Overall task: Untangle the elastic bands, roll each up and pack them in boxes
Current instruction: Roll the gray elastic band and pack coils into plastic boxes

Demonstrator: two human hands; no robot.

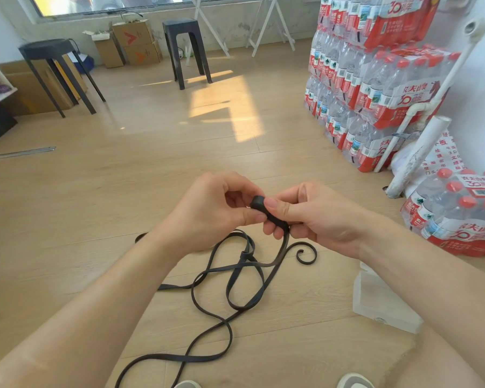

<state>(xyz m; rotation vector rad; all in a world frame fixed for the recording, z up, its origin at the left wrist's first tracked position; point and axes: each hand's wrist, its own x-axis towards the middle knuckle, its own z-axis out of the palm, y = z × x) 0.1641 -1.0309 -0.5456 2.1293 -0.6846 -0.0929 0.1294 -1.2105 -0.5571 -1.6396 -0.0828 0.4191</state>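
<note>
Head view: pale wood-plank floor [151,169], glossy, sun patch beyond hands. Two dark stools [53,49] near far wall, brown cartons [135,37] between. Shrink-wrapped bottle packs [375,79] stacked right, white tube [420,152] leaning beside. Flat matte black band [230,292] loops tangled over floor; one end rises to hands, wound into small tight roll. Left grip [213,208], right grip [319,217] both pinch band at roll, fingers curled. Frosted plastic box [381,298] on floor, right.

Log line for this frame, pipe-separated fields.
phase: rolling started | left hand: pinches roll | right hand: pinches roll | elastic band: rest tangled on floor, knotted | box: on floor, right
</note>
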